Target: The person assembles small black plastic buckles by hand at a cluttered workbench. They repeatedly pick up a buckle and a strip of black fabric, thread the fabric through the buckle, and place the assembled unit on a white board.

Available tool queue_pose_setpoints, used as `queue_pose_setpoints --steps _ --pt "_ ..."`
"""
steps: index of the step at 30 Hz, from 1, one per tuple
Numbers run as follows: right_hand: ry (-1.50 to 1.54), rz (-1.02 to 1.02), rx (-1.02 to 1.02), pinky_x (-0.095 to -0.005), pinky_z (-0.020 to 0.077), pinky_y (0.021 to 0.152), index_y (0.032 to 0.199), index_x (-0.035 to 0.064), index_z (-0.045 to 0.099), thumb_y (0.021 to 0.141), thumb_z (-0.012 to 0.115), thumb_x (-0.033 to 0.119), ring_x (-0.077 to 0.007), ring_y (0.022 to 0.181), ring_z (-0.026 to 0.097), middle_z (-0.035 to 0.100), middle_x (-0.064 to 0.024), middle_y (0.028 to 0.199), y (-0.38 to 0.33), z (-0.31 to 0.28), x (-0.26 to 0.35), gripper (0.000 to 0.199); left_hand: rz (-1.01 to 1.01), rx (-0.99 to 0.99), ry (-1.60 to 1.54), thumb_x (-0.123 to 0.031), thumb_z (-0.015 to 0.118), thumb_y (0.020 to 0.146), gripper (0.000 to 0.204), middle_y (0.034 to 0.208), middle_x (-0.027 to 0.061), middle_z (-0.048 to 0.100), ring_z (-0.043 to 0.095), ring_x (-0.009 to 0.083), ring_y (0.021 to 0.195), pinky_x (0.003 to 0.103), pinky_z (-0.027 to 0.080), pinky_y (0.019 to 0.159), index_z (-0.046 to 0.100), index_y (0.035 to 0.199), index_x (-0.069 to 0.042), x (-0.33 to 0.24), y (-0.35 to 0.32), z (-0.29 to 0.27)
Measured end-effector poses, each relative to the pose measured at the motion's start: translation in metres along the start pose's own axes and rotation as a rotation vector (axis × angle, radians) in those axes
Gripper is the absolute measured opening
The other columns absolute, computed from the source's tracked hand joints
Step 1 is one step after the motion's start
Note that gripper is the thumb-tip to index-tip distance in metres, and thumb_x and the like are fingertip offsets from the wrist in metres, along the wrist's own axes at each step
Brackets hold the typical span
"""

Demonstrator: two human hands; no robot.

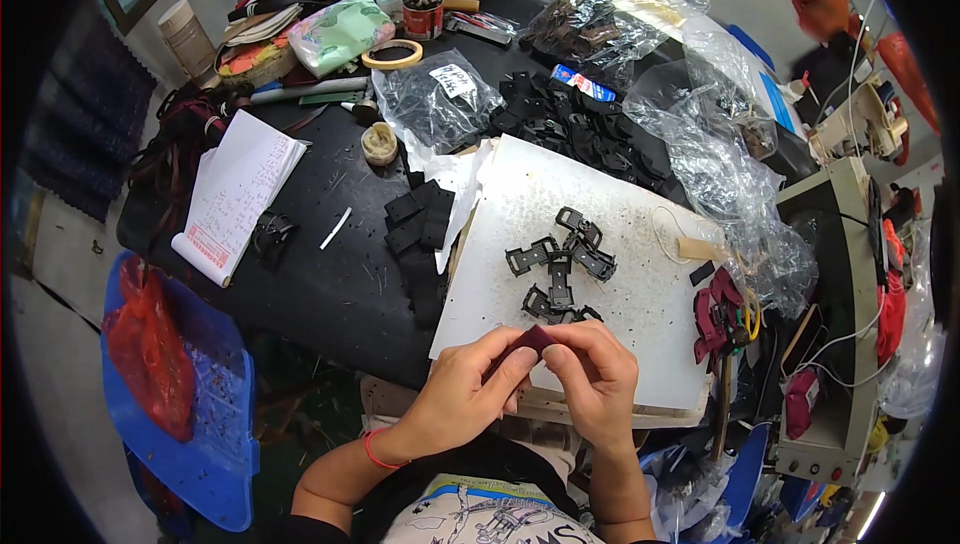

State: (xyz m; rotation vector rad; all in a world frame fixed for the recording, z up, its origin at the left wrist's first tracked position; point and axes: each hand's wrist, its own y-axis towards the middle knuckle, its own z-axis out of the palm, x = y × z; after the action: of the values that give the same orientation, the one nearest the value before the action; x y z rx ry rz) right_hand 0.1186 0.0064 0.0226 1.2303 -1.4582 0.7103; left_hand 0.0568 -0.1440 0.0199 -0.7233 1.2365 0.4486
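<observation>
The left hand (478, 374) and right hand (597, 374) meet over the near edge of the white board (510, 204), thumbs and fingertips pinched together on a small maroon piece (534, 341); most of it is hidden by the fingers. Just beyond the hands, black clips (560, 262) lie loose in a cluster on the board. At the board's right edge sits a small pile of maroon parts (714, 316). Left of the board, flat black pieces (418, 219) rest on the tabletop (340, 274), and a larger black heap (590, 129) lies behind its far edge. A notebook (240, 194) is well off to the board's left. As for progress, the piece in hand looks mid-handling and not yet done; the maroon pile may be finished or waiting, I cannot tell which, and how many are left is likewise unclear.
</observation>
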Motion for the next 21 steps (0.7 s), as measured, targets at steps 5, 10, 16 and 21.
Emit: queue_pose_setpoints --steps 5,10,16,21 --pt "-0.15 -0.097 -0.078 -0.0273 0.0443 0.057 0.091 -0.0017 0.06 0.085 0.06 0.002 -0.0176 0.064 0.055 0.056 -0.0105 0.078 -0.003 0.017 -0.005 0.007 0.067 -0.105 0.061 -0.016 0.044 0.098 0.02 0.067 0.0038 0.058 0.054 0.0069 0.053 0.021 0.043 0.046 0.054 0.105 0.0 0.004 -0.004 0.014" --pt "-0.075 -0.034 -0.155 -0.0256 0.0456 0.06 0.089 -0.0018 0.06 0.086 0.059 0.003 -0.017 0.067 0.057 0.056 -0.0109 0.079 -0.002 0.028 -0.012 0.006 0.332 -0.288 0.296 -0.012 0.045 0.097 0.015 0.07 0.0064 0.059 0.056 0.0087 0.056 0.024 0.043 0.048 0.053 0.102 0.0 0.023 0.006 0.016" --pt "-0.152 -0.082 0.013 -0.0265 0.0484 0.063 0.093 -0.0021 0.058 0.086 0.059 0.002 -0.016 0.07 0.059 0.059 -0.0113 0.086 0.005 0.018 -0.006 0.008 0.175 -0.186 0.292 -0.009 0.054 0.091 0.018 0.079 0.0137 0.061 0.061 0.0185 0.069 0.032 0.046 0.06 0.054 0.106 0.002 0.013 0.002 0.001" --pt "-0.2 -0.077 -0.195 -0.0286 0.0488 0.062 0.099 -0.0027 0.057 0.084 0.059 -0.001 -0.0169 0.07 0.06 0.06 -0.0118 0.083 0.001 0.033 -0.015 0.015 0.227 -0.32 0.043 -0.008 0.057 0.09 0.02 0.084 0.0103 0.066 0.062 0.0123 0.076 0.027 0.049 0.066 0.057 0.106 0.004 0.017 -0.002 0.004"
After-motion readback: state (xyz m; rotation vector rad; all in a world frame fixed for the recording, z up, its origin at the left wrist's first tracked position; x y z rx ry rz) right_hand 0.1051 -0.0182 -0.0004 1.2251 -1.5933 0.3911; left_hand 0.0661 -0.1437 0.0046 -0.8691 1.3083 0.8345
